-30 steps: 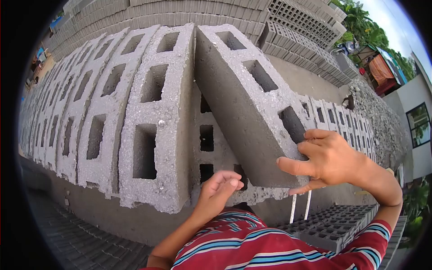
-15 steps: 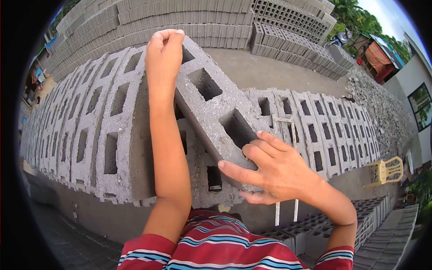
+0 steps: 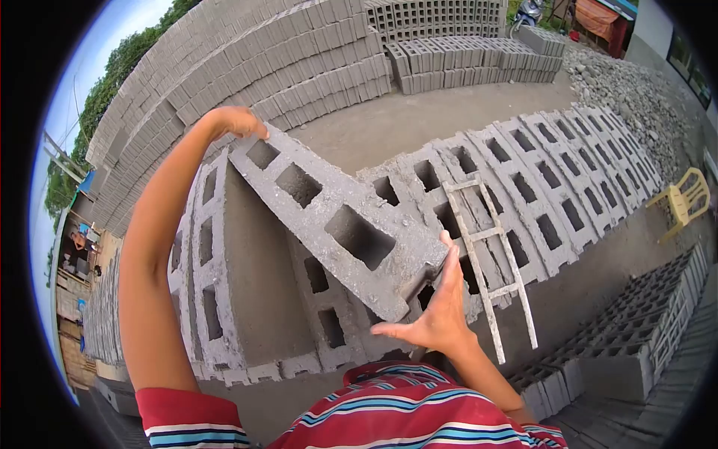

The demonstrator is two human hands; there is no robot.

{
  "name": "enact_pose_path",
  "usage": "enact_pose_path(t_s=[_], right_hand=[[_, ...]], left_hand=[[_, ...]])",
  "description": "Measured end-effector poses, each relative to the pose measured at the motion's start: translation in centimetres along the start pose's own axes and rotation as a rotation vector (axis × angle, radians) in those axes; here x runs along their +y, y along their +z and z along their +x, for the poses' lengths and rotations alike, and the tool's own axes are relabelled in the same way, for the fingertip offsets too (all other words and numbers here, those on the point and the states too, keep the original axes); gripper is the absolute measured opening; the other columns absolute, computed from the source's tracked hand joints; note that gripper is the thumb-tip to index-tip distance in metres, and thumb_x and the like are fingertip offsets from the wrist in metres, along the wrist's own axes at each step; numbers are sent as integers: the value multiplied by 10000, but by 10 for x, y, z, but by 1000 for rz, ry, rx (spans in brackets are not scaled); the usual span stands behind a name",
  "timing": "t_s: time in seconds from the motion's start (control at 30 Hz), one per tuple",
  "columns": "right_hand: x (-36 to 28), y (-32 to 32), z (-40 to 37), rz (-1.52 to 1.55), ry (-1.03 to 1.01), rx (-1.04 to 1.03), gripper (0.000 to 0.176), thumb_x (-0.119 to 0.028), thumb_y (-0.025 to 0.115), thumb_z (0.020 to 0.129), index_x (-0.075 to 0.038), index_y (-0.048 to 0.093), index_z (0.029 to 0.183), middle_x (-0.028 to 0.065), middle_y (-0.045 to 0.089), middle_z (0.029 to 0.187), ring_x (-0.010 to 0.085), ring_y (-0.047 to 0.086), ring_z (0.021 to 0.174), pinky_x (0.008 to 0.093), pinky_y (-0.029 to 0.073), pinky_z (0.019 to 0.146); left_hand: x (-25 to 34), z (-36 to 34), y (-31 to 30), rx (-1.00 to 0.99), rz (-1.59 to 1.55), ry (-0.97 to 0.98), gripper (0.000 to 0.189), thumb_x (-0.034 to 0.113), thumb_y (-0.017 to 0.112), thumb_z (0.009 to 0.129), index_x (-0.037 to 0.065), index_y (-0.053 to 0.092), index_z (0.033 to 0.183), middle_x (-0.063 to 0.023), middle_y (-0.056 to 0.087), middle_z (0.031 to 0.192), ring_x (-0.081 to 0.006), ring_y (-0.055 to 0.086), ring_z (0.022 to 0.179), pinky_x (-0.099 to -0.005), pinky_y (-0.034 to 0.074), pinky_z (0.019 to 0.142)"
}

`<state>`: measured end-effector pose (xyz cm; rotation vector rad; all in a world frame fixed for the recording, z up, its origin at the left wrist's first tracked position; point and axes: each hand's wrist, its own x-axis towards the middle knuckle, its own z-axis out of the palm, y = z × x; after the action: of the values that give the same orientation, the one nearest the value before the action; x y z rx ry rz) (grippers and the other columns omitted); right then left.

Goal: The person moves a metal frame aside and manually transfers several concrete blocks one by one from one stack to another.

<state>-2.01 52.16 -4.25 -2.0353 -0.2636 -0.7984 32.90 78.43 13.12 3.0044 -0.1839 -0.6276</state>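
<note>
A grey hollow concrete block (image 3: 340, 191) lies slantwise between my hands, its three square holes facing up. My left hand (image 3: 238, 121) is bent over the block's far end, with some fingertips hidden. At the near end, my right hand (image 3: 441, 314) cups the corner, thumb low and fingers up along the end face. Under and beside it stand rows of similar blocks (image 3: 553, 168), set on edge with their holes upward. To the left, the broad side of a standing block (image 3: 269, 284) faces the held one.
A small ladder-like frame (image 3: 490, 233) leans on the right-hand row. Tall block stacks (image 3: 299, 60) rise behind, with another stack (image 3: 598, 359) at lower right. A yellow plastic chair (image 3: 682, 200) and a gravel heap (image 3: 628, 90) are on the right.
The block has swung, its far end now further left and lower. My right hand has shifted from the block's top to its near end. The view has turned, showing more of the left side.
</note>
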Motion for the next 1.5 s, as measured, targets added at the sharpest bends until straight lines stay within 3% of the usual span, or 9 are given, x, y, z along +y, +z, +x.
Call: enact_pose_path(t_s=[0.1, 0.23, 0.27, 0.43, 0.8, 1.0, 1.13, 1.3, 1.5], right_hand=[[8, 10, -1, 53, 17, 55, 1300, -452, 820, 450, 47, 31, 1353, 320, 191, 1352, 447, 301, 1206, 509, 234, 993], [21, 31, -8, 126, 20, 201, 1301, -463, 804, 432, 75, 55, 1349, 296, 340, 1256, 409, 409, 1087, 480, 306, 917], [23, 33, -9, 121, 0, 228, 1297, -472, 799, 427, 79, 71, 1348, 291, 362, 1235, 399, 418, 1067, 473, 314, 900], [25, 39, -10, 158, -47, 349, 1217, -453, 765, 409, 103, 186, 1325, 271, 418, 1174, 368, 435, 1009, 449, 310, 874], [-29, -53, -44, 182, 55, 504, 1168, -320, 724, 362, 154, 220, 1302, 259, 396, 1163, 347, 433, 1031, 385, 330, 913], [-76, -113, -115, 123, 283, 528, 679, -186, 527, 862, -88, 128, 1404, 137, 348, 1330, 230, 431, 1163, 375, 381, 960], [-115, -160, -121, 246, 149, 765, 1171, -312, 724, 373, 115, 205, 1331, 229, 415, 1249, 297, 438, 1153, 333, 285, 991], [-195, -215, -94, 165, 150, 674, 1093, -304, 658, 369, 103, 273, 1308, 197, 486, 1169, 273, 500, 1054, 306, 352, 923], [-244, -240, -47, -219, 190, 461, 957, -314, 648, 389, 36, 428, 1252, 200, 535, 1099, 312, 518, 1033, 342, 370, 907]], left_hand=[[-2, -1, 4, -68, -78, 5, 577, 323, 651, 623, -26, 583, 1078, -143, 585, 1058, -257, 488, 1065, -340, 370, 918], [27, -46, 25, -28, -23, 108, 870, 223, 654, 571, -84, 288, 1298, -180, 497, 1177, -266, 457, 1110, -324, 342, 953], [17, -32, 40, 181, -10, 45, 829, 188, 696, 555, -51, 343, 1266, -223, 510, 1155, -311, 486, 1084, -339, 374, 917], [-5, -2, 51, 387, -26, 73, 854, 140, 774, 546, -69, 341, 1251, -218, 551, 1098, -302, 525, 1057, -336, 412, 885], [81, -75, 43, 155, -109, 172, 734, 97, 774, 594, -69, 374, 1186, -160, 574, 970, -232, 557, 903, -336, 449, 769], [149, -132, 63, 143, -118, 379, 563, 72, 719, 630, -51, 445, 1106, -118, 572, 863, -208, 566, 777, -314, 458, 677], [191, -166, 82, 37, -70, 479, 538, 93, 701, 641, -49, 455, 1098, -118, 571, 863, -201, 553, 788, -305, 445, 669], [219, -183, 108, -64, -35, 560, 428, 156, 650, 693, -20, 497, 1051, -80, 553, 812, -174, 514, 792, -295, 420, 638], [213, -103, 151, -301, -293, 697, 160, 128, 538, 760, 41, 541, 894, -17, 470, 677, -119, 404, 572, -279, 341, 495]])
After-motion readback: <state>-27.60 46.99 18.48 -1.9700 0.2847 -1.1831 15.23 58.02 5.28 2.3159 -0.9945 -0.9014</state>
